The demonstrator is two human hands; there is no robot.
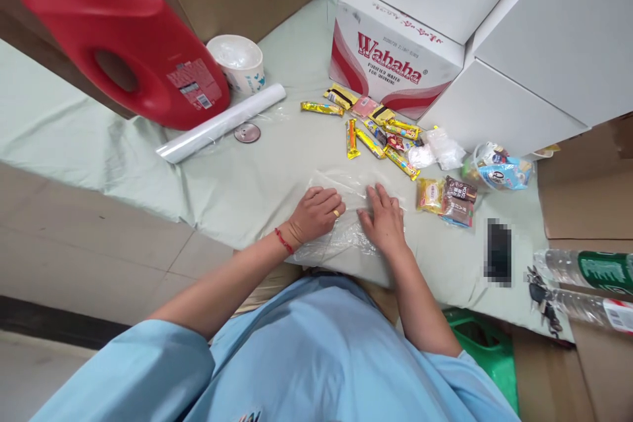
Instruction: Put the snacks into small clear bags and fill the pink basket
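A thin, clear plastic sheet [349, 232] lies crumpled on the cloth-covered table in front of me; I cannot tell whether it is a bag or loose film. My left hand [316, 212], with a ring and a red bracelet, is closed with curled fingers on the sheet's left part. On its right side my right hand [384, 217] rests palm down, fingers spread and touching the plastic. Beyond both hands lie several small yellow snack packets [370, 143]. Two white crumpled plastic bundles [445, 148] sit to their right.
A plastic roll [222, 123] lies left, beside a round brown disc [247, 132], a red jug [148, 59] and a paper tub [242, 66]. A Wahaha carton [390, 59] stands behind. Rightward are wrapped snacks [459, 201], a filled tub [499, 168], keys [542, 300] and bottles [588, 270].
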